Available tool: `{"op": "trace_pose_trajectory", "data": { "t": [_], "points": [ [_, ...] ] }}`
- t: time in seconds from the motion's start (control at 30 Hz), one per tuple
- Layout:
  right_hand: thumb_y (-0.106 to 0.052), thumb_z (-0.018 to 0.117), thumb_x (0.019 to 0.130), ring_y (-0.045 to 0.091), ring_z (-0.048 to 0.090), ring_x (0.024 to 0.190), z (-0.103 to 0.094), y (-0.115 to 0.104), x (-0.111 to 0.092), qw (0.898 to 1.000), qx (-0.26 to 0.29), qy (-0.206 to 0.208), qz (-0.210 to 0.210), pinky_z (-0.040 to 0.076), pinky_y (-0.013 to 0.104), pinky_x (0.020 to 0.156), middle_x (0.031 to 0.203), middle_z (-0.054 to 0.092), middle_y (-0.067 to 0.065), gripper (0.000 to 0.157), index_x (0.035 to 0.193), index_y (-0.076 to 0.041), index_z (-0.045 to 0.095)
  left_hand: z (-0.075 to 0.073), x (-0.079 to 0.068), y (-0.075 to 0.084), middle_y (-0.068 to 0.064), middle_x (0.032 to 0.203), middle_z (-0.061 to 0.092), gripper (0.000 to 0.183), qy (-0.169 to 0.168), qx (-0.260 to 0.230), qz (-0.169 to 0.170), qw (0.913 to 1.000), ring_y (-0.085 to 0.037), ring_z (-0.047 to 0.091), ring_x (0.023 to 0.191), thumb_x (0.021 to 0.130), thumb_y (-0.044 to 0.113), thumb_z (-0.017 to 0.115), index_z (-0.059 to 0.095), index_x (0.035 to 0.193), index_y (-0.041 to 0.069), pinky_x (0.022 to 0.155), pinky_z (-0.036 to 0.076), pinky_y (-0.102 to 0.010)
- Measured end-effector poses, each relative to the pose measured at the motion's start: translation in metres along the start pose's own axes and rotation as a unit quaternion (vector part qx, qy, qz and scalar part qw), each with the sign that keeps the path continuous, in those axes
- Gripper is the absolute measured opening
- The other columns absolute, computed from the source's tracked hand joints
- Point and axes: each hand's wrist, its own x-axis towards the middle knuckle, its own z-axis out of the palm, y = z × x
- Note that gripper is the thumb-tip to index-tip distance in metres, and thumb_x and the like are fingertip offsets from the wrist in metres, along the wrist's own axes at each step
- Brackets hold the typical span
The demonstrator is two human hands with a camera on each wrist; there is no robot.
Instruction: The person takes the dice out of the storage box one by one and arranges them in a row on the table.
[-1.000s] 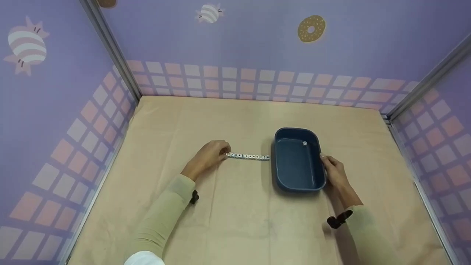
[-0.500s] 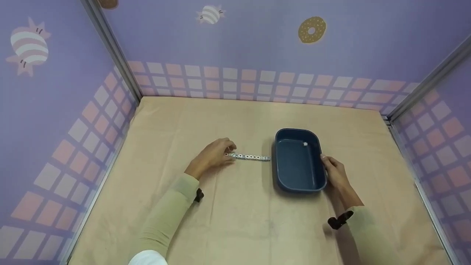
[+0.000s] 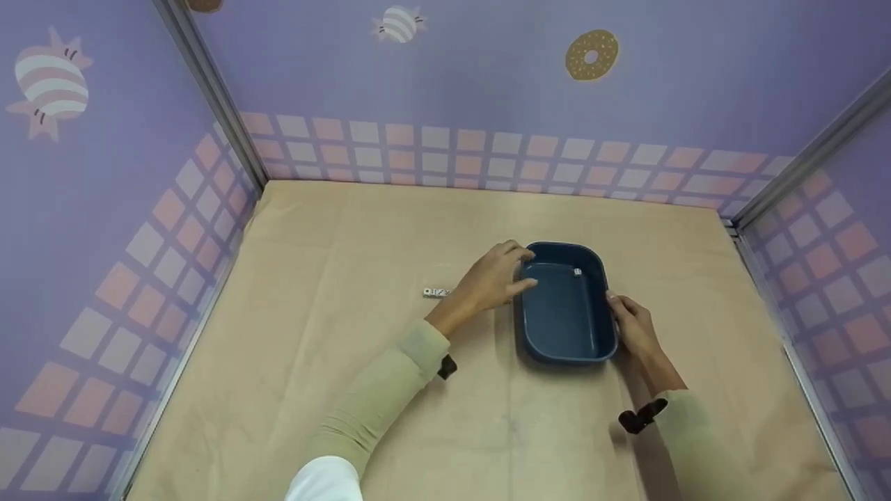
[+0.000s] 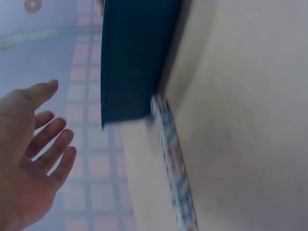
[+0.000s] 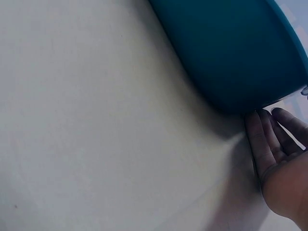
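A dark blue rectangular container (image 3: 565, 313) with rounded corners stands on the table, one small white die (image 3: 577, 272) inside it near the far right corner. My right hand (image 3: 635, 325) grips its right side, thumb at the rim and fingers against the outer wall. Over the left rim reaches my left hand (image 3: 491, 278), fingers spread and nothing held. A straight row of small white dice (image 3: 437, 293) lies left of the container, mostly hidden under the left forearm and hand in the head view. In the left wrist view the dice row (image 4: 174, 163) runs up to the container's wall.
A beige cloth (image 3: 362, 229) covers the table. Purple panels with printed sweets and checks (image 3: 431, 83) close off the back and both sides, joined by metal posts (image 3: 216, 90).
My left hand has left the far left end of the dice row and moved right to the container's left rim, fingers opened. The right hand and the container stay put.
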Motion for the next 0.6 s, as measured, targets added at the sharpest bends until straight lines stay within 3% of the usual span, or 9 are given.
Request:
{"op": "trace_pose_trajectory", "data": {
  "t": [0.23,0.37,0.6],
  "points": [
    [-0.049,0.046,0.113,0.035,0.047,0.137,-0.004,0.021,0.014,1.000,-0.007,0.006,-0.007,0.030,0.048,0.121,0.151,0.052,0.028,0.066,0.152,0.004,0.052,0.040,0.031,0.032,-0.003,0.142,0.059,0.053,-0.001,-0.015,-0.010,0.9998,-0.017,0.057,0.133,0.101,0.038,0.075,0.061,0.146,0.012,0.111,0.046,-0.028],
    [-0.054,0.045,0.111,0.034,0.047,0.140,-0.004,0.028,0.019,1.000,-0.011,0.007,-0.014,0.029,0.048,0.123,0.152,0.053,0.025,0.069,0.149,0.003,0.054,0.051,0.047,0.039,-0.001,0.142,0.059,0.054,-0.001,-0.037,-0.030,0.9989,-0.014,0.059,0.131,0.100,0.039,0.075,0.061,0.146,0.014,0.110,0.047,-0.028],
    [-0.048,0.046,0.113,0.036,0.049,0.137,-0.004,0.016,0.012,1.000,-0.008,0.001,-0.013,0.034,0.046,0.118,0.147,0.054,0.028,0.064,0.145,0.006,0.056,0.069,0.068,0.045,-0.002,0.138,0.060,0.057,-0.005,-0.079,-0.046,0.9958,-0.013,0.060,0.129,0.100,0.036,0.076,0.059,0.148,0.011,0.108,0.045,-0.021]
  ]
}}
